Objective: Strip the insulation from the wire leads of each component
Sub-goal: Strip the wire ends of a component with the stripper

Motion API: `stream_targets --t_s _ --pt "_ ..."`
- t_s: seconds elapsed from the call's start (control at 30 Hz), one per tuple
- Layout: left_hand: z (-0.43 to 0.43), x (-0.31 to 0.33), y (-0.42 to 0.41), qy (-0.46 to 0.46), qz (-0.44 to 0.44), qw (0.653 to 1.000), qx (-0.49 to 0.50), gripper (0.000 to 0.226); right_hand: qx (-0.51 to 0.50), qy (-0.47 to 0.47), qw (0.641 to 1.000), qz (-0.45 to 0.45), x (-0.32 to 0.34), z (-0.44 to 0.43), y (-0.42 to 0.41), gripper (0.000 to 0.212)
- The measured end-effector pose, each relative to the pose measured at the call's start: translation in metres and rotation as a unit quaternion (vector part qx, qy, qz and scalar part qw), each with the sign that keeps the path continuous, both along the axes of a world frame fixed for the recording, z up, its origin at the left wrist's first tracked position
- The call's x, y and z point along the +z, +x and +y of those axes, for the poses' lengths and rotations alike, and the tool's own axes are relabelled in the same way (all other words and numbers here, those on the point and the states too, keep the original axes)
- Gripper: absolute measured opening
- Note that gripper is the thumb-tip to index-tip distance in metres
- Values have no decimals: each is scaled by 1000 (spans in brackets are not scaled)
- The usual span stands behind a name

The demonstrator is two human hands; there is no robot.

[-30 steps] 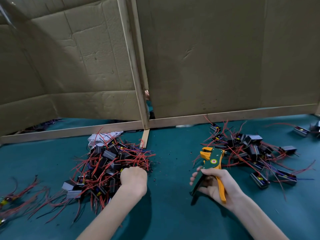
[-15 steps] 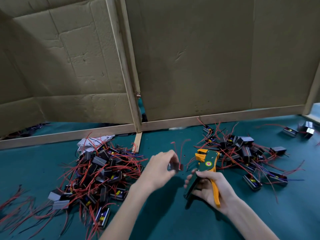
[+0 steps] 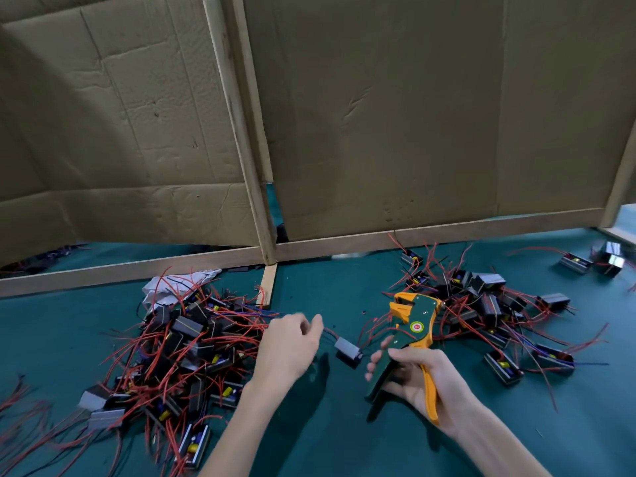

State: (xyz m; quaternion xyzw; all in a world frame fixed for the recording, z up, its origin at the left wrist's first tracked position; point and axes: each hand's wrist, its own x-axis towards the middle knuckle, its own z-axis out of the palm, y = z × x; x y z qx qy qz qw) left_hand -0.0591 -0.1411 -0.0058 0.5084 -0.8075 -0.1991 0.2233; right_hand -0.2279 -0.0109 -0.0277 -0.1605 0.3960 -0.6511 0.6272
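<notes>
My left hand (image 3: 290, 346) pinches the wires of a small black component (image 3: 348, 349), which hangs between my two hands just above the green table. My right hand (image 3: 418, 383) grips the green and orange wire stripper (image 3: 413, 325) by its handles, jaws pointing up and away. The component's red leads run toward the stripper's jaws. A large pile of black components with red leads (image 3: 179, 356) lies left of my left hand. A second pile (image 3: 481, 304) lies right of the stripper.
A cardboard screen on a wooden frame (image 3: 268, 215) stands across the back of the green table (image 3: 327, 435). A white cloth (image 3: 172, 284) lies behind the left pile. Loose components (image 3: 578, 263) sit at the far right. More red wires (image 3: 20, 407) trail at the left edge.
My left hand left the left pile, lifted one component toward the stripper, and now holds it by its wires, lower and between the hands. My right hand kept hold of the stripper.
</notes>
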Motion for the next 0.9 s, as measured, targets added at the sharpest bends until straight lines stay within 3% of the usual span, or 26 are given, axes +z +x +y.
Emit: stream_targets --t_s 0.07,0.2,0.4,0.53,0.67,0.9 --pt "1 -3 -3 42 -67 996 34 63 7 -3 999 36 1 0 -1 25" --pt "11 -19 -19 41 -71 995 58 60 21 -3 996 86 2 2 -1 30" --pt "15 -29 -30 129 120 984 17 23 28 -8 996 88 4 3 0 29" --pt "15 -28 -30 243 253 935 -54 33 17 -18 996 80 5 3 -2 25" --pt "18 -28 -33 294 351 888 -37 26 -2 -41 997 64 5 3 -5 22" --pt "16 -20 -32 235 477 847 -12 5 -37 -82 994 66 7 4 -9 33"
